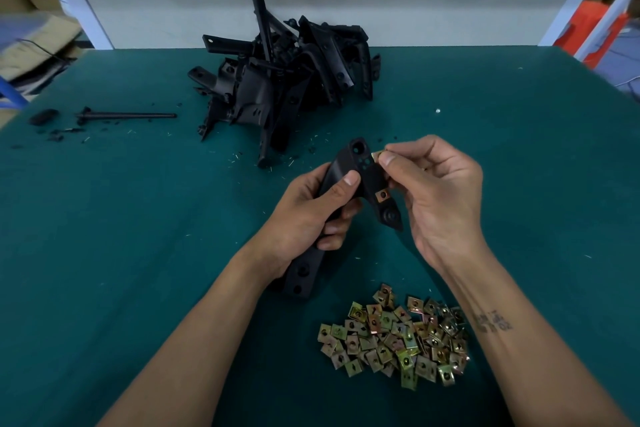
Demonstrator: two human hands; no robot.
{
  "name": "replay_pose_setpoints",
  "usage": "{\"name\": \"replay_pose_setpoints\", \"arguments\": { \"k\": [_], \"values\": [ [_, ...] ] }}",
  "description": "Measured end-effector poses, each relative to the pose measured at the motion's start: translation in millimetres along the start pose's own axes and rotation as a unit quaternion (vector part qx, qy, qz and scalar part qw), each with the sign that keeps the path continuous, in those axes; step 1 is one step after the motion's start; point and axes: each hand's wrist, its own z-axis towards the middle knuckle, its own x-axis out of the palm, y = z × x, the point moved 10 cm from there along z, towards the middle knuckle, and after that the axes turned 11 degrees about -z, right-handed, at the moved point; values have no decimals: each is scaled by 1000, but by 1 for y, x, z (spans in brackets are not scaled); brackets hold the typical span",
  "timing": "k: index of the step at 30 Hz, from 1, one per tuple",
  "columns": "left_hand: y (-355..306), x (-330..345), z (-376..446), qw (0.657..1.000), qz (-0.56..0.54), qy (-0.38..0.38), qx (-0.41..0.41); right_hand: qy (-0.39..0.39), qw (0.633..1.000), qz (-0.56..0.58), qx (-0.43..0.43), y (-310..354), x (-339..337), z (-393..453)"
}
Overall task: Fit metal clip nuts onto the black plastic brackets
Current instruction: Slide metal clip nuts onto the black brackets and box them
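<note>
Nearest to the person, a loose heap of metal clip nuts [394, 340] lies on the green tabletop [138, 253], just beside the right forearm. Many remain there, so most of the work seems still to be done.

Above the heap, the left hand [308, 218] grips a black plastic bracket [349, 191] around its middle, with the fingers [334, 229] curled under it and the thumb pressing on top. The bracket is held up over the tabletop. One fitted clip nut [383, 194] already sits on its right edge, near the lower end. The right hand [440, 198] pinches a second clip nut [377, 154] between thumb and forefinger, touching the upper right edge of the same bracket. I judge that this nut is being pushed on and is not yet fully seated, though the fingertips hide most of it.

Farther away, a big pile of black brackets [291, 80] waits at the back of the tabletop. I cannot tell whether any of them carry nuts. To the left lie a thin black rod [128, 115] and small black crumbs [59, 135]. Nothing stands between the hands and either pile.
</note>
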Motion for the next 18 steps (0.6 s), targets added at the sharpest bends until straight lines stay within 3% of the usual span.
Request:
{"name": "replay_pose_setpoints", "arguments": {
  "k": [9, 18],
  "values": [
    [0, 7, -1, 1000, 1, 16, -5, 17, 998, 24, 56, -5, 5, -1],
    [-5, 6, -3, 1000, 17, 8, 18, -10, 1000, 17, 11, 3, 14, -14]
  ]
}}
